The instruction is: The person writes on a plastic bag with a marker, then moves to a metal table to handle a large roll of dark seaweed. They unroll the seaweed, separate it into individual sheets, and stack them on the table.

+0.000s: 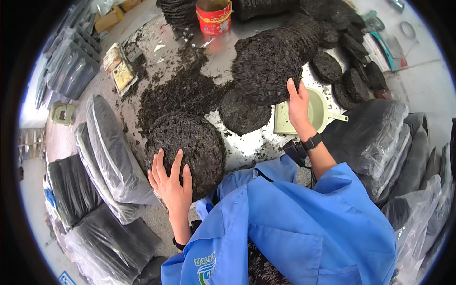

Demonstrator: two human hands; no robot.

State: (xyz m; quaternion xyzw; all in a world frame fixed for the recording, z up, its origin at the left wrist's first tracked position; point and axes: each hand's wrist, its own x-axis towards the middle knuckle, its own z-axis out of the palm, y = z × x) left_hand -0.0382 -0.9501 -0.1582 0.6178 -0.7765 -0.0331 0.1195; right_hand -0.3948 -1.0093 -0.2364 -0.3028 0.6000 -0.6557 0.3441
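Dark, rough round cakes, apparently dried seaweed, lie on a metal table (249,146). My left hand (173,181) rests with fingers spread on top of one cake (188,146) at the table's near left edge. My right hand (298,103) grips the lower right rim of another cake (267,67), which is raised and slightly blurred. Partly beneath that one, a smaller cake (245,112) lies on the table. Loose dark crumbs (174,92) spread over the table beyond my left hand. Behind my right wrist is a pale green dustpan (317,110).
A red bucket (213,21) stands at the far side beside stacked cakes (178,12). More cakes (326,66) lie at the right. Plastic bags of dark sheets (117,149) flank the table at left, with bulky bags (359,135) at right. A yellow-and-white packet (122,73) lies far left.
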